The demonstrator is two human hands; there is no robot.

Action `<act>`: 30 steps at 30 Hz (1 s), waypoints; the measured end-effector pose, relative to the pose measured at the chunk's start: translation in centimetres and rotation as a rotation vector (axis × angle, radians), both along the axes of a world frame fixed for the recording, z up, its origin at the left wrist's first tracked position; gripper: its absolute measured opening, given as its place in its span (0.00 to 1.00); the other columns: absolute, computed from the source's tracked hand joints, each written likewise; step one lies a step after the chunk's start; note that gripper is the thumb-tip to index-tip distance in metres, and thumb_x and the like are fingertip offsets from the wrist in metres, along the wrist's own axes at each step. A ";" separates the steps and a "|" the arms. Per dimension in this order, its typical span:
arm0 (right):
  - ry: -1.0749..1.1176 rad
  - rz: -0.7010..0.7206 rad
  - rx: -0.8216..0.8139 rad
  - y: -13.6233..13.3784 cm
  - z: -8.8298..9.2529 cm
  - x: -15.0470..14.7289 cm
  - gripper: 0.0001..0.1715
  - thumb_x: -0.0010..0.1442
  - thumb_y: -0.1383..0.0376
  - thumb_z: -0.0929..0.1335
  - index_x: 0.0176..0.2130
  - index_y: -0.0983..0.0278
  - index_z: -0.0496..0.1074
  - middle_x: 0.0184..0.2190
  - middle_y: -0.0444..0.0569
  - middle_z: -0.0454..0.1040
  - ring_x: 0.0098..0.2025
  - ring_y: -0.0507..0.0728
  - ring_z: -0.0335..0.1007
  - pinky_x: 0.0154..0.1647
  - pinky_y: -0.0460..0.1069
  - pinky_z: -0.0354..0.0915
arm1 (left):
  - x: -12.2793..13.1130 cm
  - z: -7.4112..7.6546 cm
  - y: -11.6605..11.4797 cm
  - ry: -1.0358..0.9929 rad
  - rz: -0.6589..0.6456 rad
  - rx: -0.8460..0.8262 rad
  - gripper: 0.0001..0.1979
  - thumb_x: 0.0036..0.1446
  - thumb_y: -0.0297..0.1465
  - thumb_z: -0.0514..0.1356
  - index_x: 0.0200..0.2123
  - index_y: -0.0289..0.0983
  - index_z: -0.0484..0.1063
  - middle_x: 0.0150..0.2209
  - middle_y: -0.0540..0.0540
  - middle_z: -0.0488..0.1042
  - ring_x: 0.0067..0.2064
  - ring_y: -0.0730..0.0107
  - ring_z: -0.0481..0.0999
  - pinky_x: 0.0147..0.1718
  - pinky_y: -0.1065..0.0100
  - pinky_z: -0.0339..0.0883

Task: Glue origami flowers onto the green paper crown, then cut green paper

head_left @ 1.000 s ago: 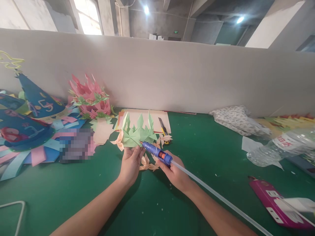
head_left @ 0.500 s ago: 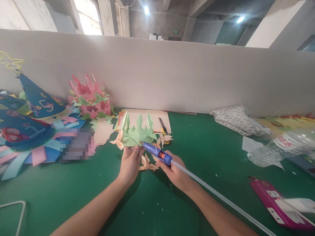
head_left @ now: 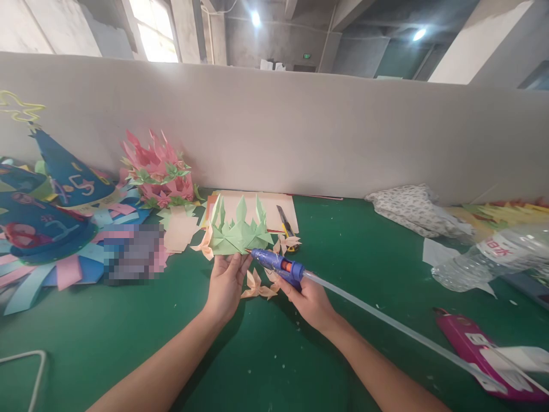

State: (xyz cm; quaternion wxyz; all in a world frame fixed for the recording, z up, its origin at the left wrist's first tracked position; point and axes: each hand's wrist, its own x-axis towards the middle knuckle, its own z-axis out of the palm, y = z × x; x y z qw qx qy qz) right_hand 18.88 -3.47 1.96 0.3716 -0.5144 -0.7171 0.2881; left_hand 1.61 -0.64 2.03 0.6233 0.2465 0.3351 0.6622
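Head camera: over a green surface (head_left: 171, 309), the left hand (head_left: 225, 286) is pinching a green paper crown (head_left: 240, 236) by its lower edge, probably bracing it for the blue hot-glue gun (head_left: 272, 260) the right hand (head_left: 311, 297) is gripping; both forearms (head_left: 171, 366) are angling inward, nozzle (head_left: 249, 250) contact remaining hard to tell.

**Bare-Skinned and Slim-Wristed**

The left hand (head_left: 225, 286) and right hand (head_left: 315, 303) are ungloved, with slender fingers (head_left: 234, 265). Bare, narrow wrists (head_left: 213, 315) broaden smoothly into a bare left forearm (head_left: 163, 357) and right forearm (head_left: 377, 366).
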 end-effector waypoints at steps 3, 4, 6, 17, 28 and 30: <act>0.060 -0.005 -0.070 0.2 0.1 0.1 0.18 0.60 0.54 0.62 0.28 0.64 0.68 0.16 0.43 0.65 0.21 0.52 0.64 0.23 0.46 0.61 | 0.0 -0.2 0.1 -0.010 -0.012 0.000 0.09 0.52 0.28 0.61 0.33 0.39 0.61 0.31 0.52 0.72 0.46 0.69 0.74 0.55 0.61 0.62; 0.092 0.000 -0.096 0.3 0.1 0.2 0.18 0.60 0.54 0.62 0.28 0.64 0.68 0.15 0.42 0.64 0.19 0.51 0.63 0.22 0.45 0.60 | -0.1 -0.3 0.1 -0.009 -0.013 0.005 0.08 0.53 0.28 0.61 0.34 0.39 0.62 0.33 0.51 0.73 0.47 0.68 0.74 0.55 0.61 0.62; 0.175 0.015 -0.152 0.4 0.0 0.3 0.18 0.60 0.53 0.62 0.30 0.64 0.67 0.15 0.40 0.62 0.17 0.50 0.60 0.21 0.45 0.60 | -0.2 -0.4 0.2 -0.002 -0.013 0.020 0.09 0.53 0.28 0.60 0.37 0.40 0.63 0.37 0.50 0.74 0.49 0.67 0.73 0.55 0.60 0.61; 0.400 -0.064 -0.136 1.0 -0.6 1.9 0.14 0.59 0.55 0.63 0.38 0.63 0.63 0.15 0.36 0.61 0.17 0.49 0.59 0.21 0.46 0.61 | -0.5 -0.4 0.4 0.035 -0.018 0.061 0.20 0.55 0.30 0.59 0.50 0.44 0.61 0.54 0.45 0.67 0.55 0.63 0.67 0.57 0.59 0.59; -0.059 -0.509 -0.028 3.9 -0.3 8.8 0.27 0.55 0.45 0.61 0.34 0.65 0.69 0.24 0.48 0.71 0.24 0.54 0.66 0.23 0.46 0.58 | -1.0 -0.4 0.9 0.009 0.046 0.115 0.18 0.55 0.29 0.59 0.50 0.45 0.63 0.54 0.46 0.67 0.56 0.63 0.66 0.57 0.58 0.58; -0.220 -0.509 -0.062 4.3 -0.8 9.8 0.28 0.57 0.44 0.58 0.28 0.64 0.67 0.20 0.46 0.68 0.22 0.54 0.64 0.22 0.46 0.55 | -1.0 -0.4 0.9 0.018 0.050 0.126 0.18 0.55 0.29 0.59 0.49 0.45 0.63 0.54 0.47 0.68 0.57 0.64 0.65 0.58 0.57 0.58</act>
